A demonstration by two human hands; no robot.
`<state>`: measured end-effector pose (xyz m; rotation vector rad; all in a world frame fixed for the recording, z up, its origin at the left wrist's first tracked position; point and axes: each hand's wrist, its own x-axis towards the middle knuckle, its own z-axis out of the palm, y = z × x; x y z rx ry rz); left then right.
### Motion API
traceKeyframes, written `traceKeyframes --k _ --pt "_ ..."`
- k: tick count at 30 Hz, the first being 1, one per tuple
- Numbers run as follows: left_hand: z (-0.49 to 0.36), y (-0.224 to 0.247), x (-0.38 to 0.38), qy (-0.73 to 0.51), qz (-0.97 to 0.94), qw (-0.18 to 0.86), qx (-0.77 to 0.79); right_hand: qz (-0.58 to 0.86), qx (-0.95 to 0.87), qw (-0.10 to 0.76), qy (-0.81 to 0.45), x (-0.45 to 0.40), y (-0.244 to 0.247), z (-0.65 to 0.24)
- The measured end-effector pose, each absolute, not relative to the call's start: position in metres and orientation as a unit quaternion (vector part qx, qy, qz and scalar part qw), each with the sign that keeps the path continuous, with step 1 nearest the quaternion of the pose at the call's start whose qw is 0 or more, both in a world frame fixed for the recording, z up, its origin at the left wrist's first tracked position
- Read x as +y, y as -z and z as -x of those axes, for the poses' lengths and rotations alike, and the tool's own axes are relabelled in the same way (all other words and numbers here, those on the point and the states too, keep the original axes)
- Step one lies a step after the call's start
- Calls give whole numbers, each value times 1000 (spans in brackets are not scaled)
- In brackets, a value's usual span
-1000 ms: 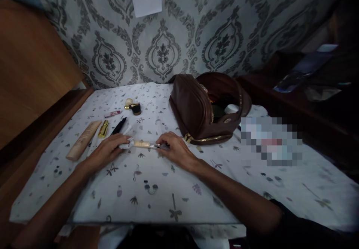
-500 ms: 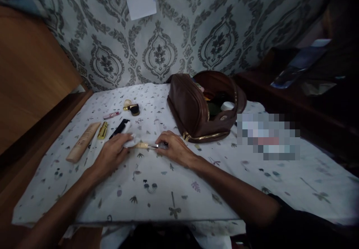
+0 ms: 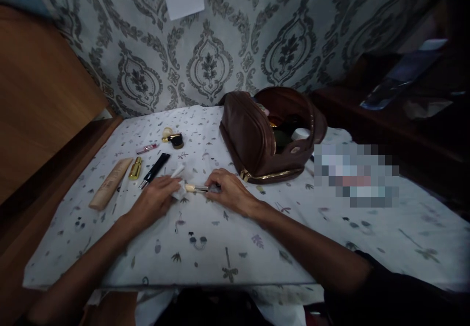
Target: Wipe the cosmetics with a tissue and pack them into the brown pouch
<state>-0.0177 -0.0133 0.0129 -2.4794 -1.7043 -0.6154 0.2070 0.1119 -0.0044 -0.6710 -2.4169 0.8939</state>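
My left hand (image 3: 157,197) is closed on a crumpled white tissue (image 3: 179,189), which wraps round the left end of a makeup brush. The brush (image 3: 196,188) has a pale yellow handle and a silver ferrule. My right hand (image 3: 229,191) pinches it at the ferrule end, where dark bristles show partly behind the fingers. Just beyond my left hand lies a black tube (image 3: 156,169). A gold bottle (image 3: 135,168) and a beige tube (image 3: 110,184) lie further left on the patterned white cloth (image 3: 198,262).
An open brown bag (image 3: 249,130) stands behind my right hand. Small cosmetics (image 3: 176,140) and a pink tube (image 3: 146,149) lie at the back left. A blurred-out item (image 3: 356,174) is on the right. A wooden panel (image 3: 44,96) borders the left side.
The tissue and my left hand have shifted slightly right along the handle, so less of it shows. More of the black tube is uncovered. The view has moved a little.
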Motion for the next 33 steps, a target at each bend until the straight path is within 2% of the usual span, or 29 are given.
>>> traceKeyframes --k 6,15,20,26,33 --pt "61 -2 -31 210 755 48 -620 239 -884 240 -322 112 4 -207" --pt "56 -18 -42 133 759 0 -637 229 -884 235 -334 112 0 -210" --pt "53 -18 -47 178 747 38 -639 221 -887 232 -332 111 0 -209" --pt "9 -45 -39 244 734 82 -628 233 -865 219 -386 105 -3 -209" --pt "-51 -34 -7 242 809 -11 -536 221 -844 243 -423 103 2 -208"
